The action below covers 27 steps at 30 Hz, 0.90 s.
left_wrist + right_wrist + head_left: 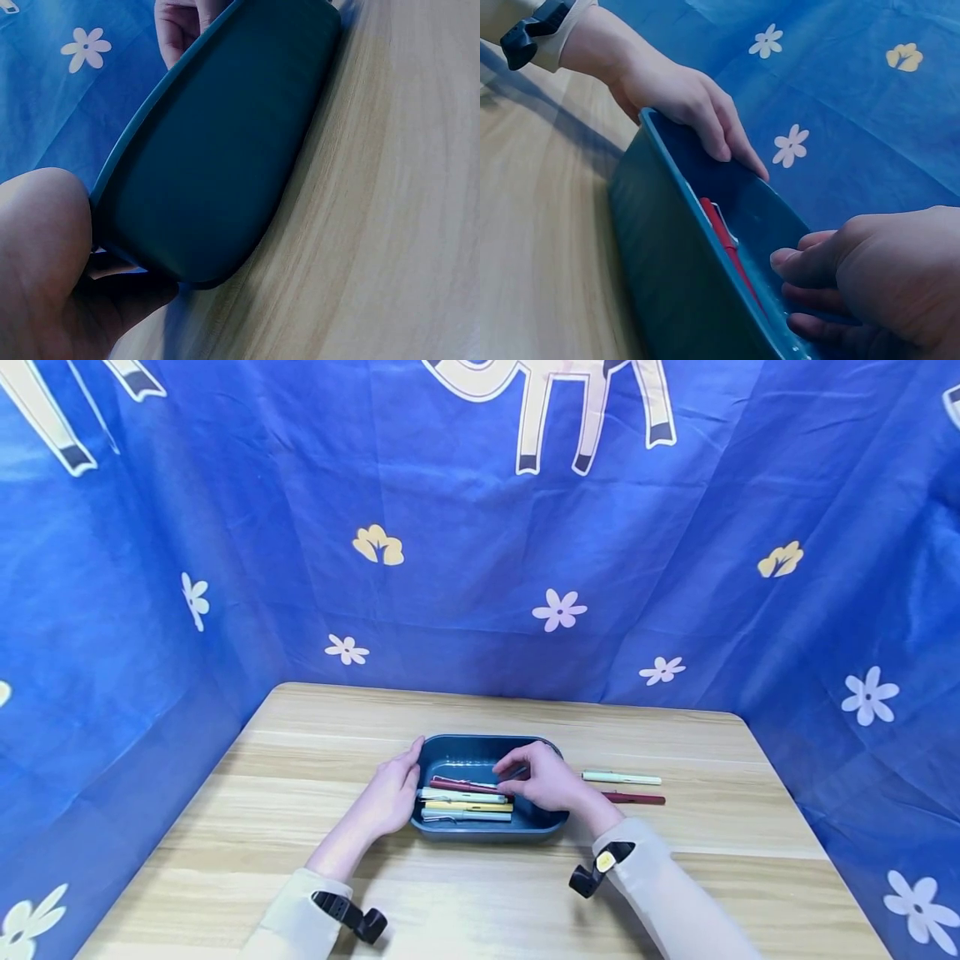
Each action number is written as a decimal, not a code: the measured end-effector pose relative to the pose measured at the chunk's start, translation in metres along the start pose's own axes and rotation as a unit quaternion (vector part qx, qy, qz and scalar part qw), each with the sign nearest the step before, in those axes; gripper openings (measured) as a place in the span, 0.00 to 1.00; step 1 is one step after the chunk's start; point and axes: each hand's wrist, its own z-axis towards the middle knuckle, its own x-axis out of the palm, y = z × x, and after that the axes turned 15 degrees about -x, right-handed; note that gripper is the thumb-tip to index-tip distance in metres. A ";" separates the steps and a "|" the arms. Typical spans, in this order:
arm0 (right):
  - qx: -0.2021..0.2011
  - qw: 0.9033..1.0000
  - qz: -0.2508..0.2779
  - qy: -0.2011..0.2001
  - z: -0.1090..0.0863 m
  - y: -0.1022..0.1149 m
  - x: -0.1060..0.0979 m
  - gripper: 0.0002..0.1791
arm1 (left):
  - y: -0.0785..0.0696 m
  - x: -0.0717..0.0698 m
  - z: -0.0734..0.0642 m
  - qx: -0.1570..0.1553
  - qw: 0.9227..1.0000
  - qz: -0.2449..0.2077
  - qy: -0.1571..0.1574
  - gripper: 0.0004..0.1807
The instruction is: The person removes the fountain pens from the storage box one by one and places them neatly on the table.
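A dark teal plastic bin (491, 835) sits on the table, and my left hand (392, 789) grips its left end, thumb over the rim. Inside the bin my right hand (543, 777) hovers, thumb and fingers apart, nothing between them in the right wrist view. Its fingertips are near the end of a red pen (450, 784), which also shows as a red pen (726, 238) from the right wrist. Alongside lie a pale blue pen (461, 796), a yellow pen (471, 807) and a grey-blue pen (465, 816), roughly parallel.
On the table (480, 902) right of the bin lie a mint pen (622, 777) and a dark red pen (637, 797), the latter partly behind my right wrist. A blue patterned curtain (465, 585) encloses the table at the back and both sides.
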 end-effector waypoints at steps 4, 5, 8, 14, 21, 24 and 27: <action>0.008 1.000 0.007 0.012 0.003 -0.001 0.005 0.14 | 0.000 0.000 0.000 -0.001 1.000 -0.001 0.000 0.28; 0.006 1.000 0.008 0.014 0.004 -0.002 0.006 0.14 | 0.000 0.001 0.000 -0.001 1.000 -0.001 0.000 0.28; 0.002 1.000 0.008 0.018 0.006 -0.002 0.010 0.14 | 0.000 0.002 0.001 0.003 1.000 -0.001 -0.001 0.28; -0.018 0.999 -0.038 0.031 0.006 0.002 0.015 0.14 | 0.000 0.001 0.001 0.002 1.000 0.003 -0.002 0.28; -0.021 0.995 -0.088 0.049 0.007 0.003 0.021 0.13 | 0.000 0.000 0.001 0.000 1.000 0.007 -0.003 0.28; -0.028 0.991 -0.116 0.054 0.008 0.003 0.023 0.12 | 0.001 0.001 0.001 0.004 1.000 0.008 -0.005 0.28; -0.032 0.989 -0.136 0.053 0.009 0.004 0.023 0.11 | 0.002 0.001 0.002 0.007 1.000 0.007 -0.007 0.28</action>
